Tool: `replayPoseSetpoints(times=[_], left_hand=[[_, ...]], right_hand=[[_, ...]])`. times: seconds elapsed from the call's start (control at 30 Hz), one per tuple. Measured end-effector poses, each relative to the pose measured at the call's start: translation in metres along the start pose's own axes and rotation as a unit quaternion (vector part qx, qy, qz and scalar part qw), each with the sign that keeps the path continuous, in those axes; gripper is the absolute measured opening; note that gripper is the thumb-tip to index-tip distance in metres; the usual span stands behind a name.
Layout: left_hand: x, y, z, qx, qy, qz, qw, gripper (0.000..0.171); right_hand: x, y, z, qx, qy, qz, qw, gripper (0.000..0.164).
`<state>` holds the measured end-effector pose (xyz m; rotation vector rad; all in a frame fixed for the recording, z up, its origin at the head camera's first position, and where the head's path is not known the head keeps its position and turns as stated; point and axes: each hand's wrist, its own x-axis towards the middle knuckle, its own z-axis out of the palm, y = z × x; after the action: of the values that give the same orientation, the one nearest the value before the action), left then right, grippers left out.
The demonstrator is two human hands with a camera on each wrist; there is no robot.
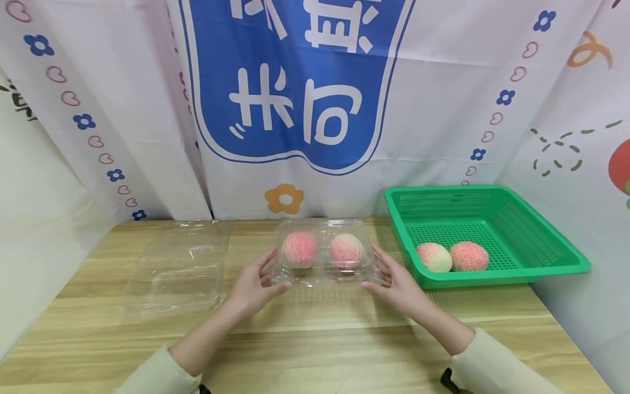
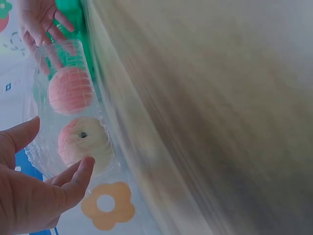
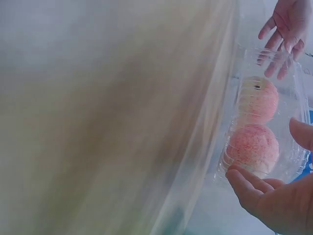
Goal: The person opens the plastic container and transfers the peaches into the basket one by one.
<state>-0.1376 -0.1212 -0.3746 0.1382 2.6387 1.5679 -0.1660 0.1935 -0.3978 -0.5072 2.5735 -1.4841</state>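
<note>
A clear plastic clamshell box [image 1: 322, 273] with two round, pink-and-cream peaches, one [image 1: 299, 249] on the left and one [image 1: 346, 251] on the right, is between my hands near the table's back edge. My left hand [image 1: 255, 287] holds the box's left end, thumb at the front and fingers along the side. At the other end my right hand [image 1: 401, 284] holds it the same way. In the left wrist view a dark spot marks the nearer peach [image 2: 85, 139]. The right wrist view shows the speckled peach [image 3: 253, 147] beside my right fingers. Whether the box touches the table cannot be told.
Another clear plastic box [image 1: 179, 268] lies opened out on the left of the wooden table [image 1: 334, 350]. At the right stands a green plastic basket [image 1: 502, 278] with two more peaches [image 1: 469, 256] in its front left corner. A printed curtain [image 1: 241, 191] hangs behind.
</note>
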Motion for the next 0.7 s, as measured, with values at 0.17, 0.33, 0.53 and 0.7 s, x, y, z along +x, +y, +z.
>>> replayPoseSetpoints(times=[0.17, 0.33, 0.53, 0.7], left_hand=[[-0.007, -0.004, 0.002, 0.008, -0.010, 0.012, 0.9999, 0.083], [-0.013, -0.006, 0.002, 0.009, -0.017, 0.014, 0.9997, 0.082], [-0.019, -0.007, 0.000, 0.000, -0.022, 0.010, 0.9997, 0.083], [-0.021, -0.007, -0.001, 0.002, -0.028, 0.009, 0.9996, 0.083]], right_hand=[[-0.007, 0.000, -0.002, -0.002, -0.002, 0.001, 1.000, 0.086], [-0.012, 0.000, 0.000, 0.010, -0.008, 0.009, 1.000, 0.087], [-0.017, 0.001, 0.003, 0.007, -0.005, 0.017, 1.000, 0.088], [-0.020, 0.003, 0.004, 0.007, -0.003, 0.028, 1.000, 0.089]])
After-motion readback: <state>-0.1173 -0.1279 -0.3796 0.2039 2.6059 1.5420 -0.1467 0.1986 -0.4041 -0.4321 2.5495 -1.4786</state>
